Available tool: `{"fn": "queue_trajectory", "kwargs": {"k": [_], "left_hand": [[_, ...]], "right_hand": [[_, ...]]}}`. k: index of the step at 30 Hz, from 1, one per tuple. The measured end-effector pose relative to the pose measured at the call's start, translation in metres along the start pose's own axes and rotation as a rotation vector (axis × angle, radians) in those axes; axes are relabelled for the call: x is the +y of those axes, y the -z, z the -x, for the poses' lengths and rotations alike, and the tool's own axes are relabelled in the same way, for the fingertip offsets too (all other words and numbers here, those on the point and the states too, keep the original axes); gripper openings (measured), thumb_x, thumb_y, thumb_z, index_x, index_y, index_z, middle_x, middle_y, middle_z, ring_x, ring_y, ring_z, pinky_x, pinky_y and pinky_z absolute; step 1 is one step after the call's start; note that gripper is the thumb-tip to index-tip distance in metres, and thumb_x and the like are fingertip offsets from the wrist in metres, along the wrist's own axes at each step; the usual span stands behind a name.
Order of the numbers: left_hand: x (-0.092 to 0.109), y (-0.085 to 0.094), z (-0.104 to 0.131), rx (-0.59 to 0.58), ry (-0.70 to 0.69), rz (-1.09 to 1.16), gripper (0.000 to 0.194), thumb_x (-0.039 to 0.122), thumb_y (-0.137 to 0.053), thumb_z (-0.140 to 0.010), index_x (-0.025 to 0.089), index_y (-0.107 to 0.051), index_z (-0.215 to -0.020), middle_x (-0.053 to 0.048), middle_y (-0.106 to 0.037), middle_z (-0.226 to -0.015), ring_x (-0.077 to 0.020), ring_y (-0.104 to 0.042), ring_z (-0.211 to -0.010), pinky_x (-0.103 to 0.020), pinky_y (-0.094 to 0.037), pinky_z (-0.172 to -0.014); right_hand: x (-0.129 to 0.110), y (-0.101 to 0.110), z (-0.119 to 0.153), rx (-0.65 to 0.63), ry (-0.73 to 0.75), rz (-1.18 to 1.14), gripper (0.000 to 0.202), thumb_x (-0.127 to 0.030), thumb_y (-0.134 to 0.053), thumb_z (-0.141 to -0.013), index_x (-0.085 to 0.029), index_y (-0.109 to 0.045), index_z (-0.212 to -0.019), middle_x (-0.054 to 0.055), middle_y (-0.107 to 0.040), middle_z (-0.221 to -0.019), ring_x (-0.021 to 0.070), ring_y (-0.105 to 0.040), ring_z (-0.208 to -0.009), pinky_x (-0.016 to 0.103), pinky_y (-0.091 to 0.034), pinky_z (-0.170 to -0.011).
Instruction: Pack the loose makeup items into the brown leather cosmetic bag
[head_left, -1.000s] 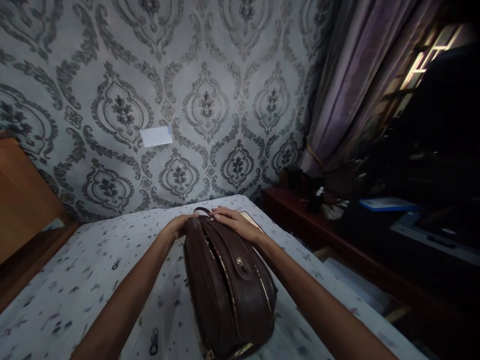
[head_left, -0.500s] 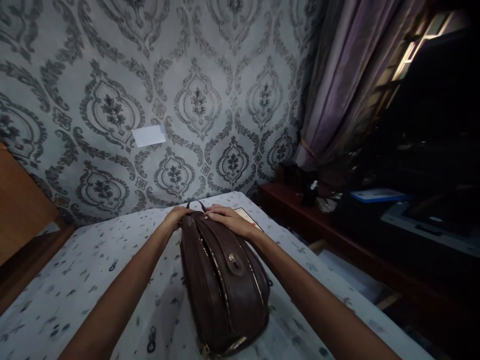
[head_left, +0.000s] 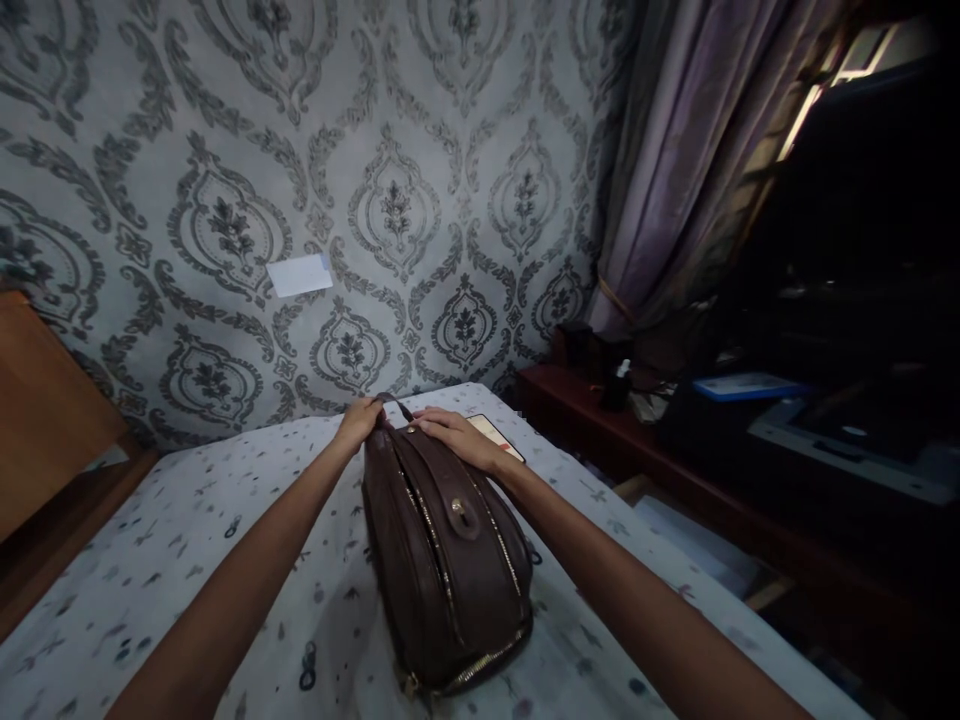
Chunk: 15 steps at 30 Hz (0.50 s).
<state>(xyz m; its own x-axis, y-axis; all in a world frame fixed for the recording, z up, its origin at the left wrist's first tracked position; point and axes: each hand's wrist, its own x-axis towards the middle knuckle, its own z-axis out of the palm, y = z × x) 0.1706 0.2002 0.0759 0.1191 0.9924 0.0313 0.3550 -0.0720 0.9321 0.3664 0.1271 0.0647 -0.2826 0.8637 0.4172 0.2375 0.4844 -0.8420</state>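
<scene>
A dark brown leather backpack [head_left: 442,560] lies on the bed, its far end at my hands and its near end toward me. Gold zippers run along it, and a flap with a gold clasp [head_left: 459,508] lies over the middle. At the far left corner my left hand [head_left: 361,422] is closed on the bag by the base of its carry handle [head_left: 396,402]. My right hand [head_left: 454,437] rests on the far top right of the bag, fingers stretched out over the leather. The left fingertips are partly hidden.
White patterned bedding [head_left: 300,560] lies under the bag. A flat cream-coloured item with a dark edge [head_left: 496,436] sits beyond my right hand. A dark red table [head_left: 555,400] holding a small bottle [head_left: 619,380] stands right. A wooden board [head_left: 52,420] is at left, and patterned wallpaper rises behind.
My left hand has risen slightly at the handle, which now leans more to the right. The bag's near end has shifted a little up and left in view. My right hand stays on the bag.
</scene>
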Motion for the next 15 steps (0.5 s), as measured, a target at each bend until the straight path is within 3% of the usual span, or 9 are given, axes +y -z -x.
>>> {"fn": "queue_trajectory", "kwargs": {"k": [4, 9, 15], "left_hand": [[0.009, -0.003, 0.01, 0.058, -0.117, -0.034, 0.019, 0.028, -0.046, -0.073, 0.02, -0.055, -0.059, -0.003, -0.064, -0.056, -0.0193, -0.061, -0.065, -0.026, -0.041, -0.062], [0.019, -0.007, 0.014, 0.046, -0.217, -0.051, 0.017, 0.029, -0.045, -0.069, 0.02, -0.057, -0.061, -0.002, -0.066, -0.06, -0.0189, -0.061, -0.065, -0.027, -0.043, -0.063], [0.021, -0.004, 0.013, -0.002, -0.194, -0.055, 0.017, 0.032, -0.042, -0.07, 0.02, -0.053, -0.064, -0.001, -0.064, -0.058, -0.0177, -0.062, -0.059, -0.026, -0.044, -0.058]], "right_hand": [[-0.001, -0.001, 0.002, 0.022, -0.001, 0.029, 0.03, -0.044, -0.056, -0.087, -0.024, -0.072, -0.102, 0.005, -0.07, -0.114, 0.0265, -0.06, -0.114, 0.046, -0.038, -0.107], [0.0, -0.002, 0.004, 0.021, -0.019, 0.058, 0.036, -0.031, -0.05, -0.09, -0.02, -0.061, -0.123, 0.008, -0.064, -0.127, 0.0241, -0.055, -0.121, 0.043, -0.037, -0.109], [0.002, -0.003, 0.001, 0.001, -0.038, 0.075, 0.032, -0.032, -0.051, -0.091, -0.021, -0.064, -0.118, 0.007, -0.065, -0.125, 0.0241, -0.056, -0.12, 0.043, -0.037, -0.109]]}}
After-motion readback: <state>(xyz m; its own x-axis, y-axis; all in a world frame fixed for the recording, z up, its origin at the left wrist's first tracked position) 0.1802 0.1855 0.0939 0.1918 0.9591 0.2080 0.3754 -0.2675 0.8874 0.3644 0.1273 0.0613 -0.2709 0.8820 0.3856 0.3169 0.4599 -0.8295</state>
